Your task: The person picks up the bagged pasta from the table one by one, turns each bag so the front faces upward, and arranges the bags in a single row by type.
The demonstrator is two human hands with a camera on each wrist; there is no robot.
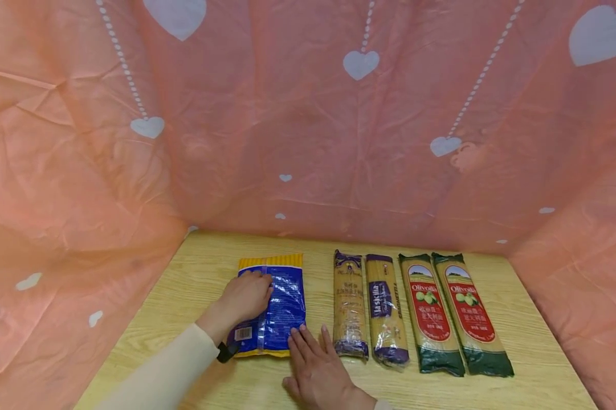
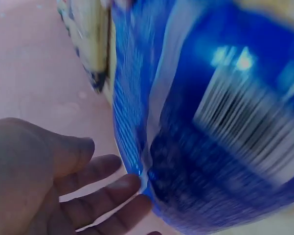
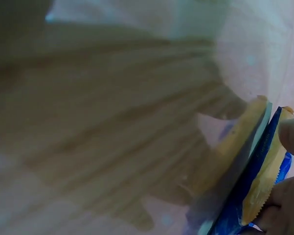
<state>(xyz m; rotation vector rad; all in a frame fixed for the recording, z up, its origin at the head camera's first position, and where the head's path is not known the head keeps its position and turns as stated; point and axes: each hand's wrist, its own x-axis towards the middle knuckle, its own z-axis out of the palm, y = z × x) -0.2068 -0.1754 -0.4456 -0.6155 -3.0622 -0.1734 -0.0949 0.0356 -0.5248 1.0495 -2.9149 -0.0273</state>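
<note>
A blue packet with yellow ends lies on the table, its printed side and barcode facing up. My left hand rests on the left part of this packet. In the left wrist view, the fingers look loosely extended, with their tips against the blue wrapping. My right hand lies palm down at the packet's lower right corner, its extended fingertips touching that corner. The right wrist view is blurred; the packet's yellow edge shows beside part of the hand.
Right of the blue packet lie a purple-ended spaghetti packet, another spaghetti packet with a purple label and two green-ended pasta packets side by side. A pink cloth with hearts encloses the wooden table at back and sides.
</note>
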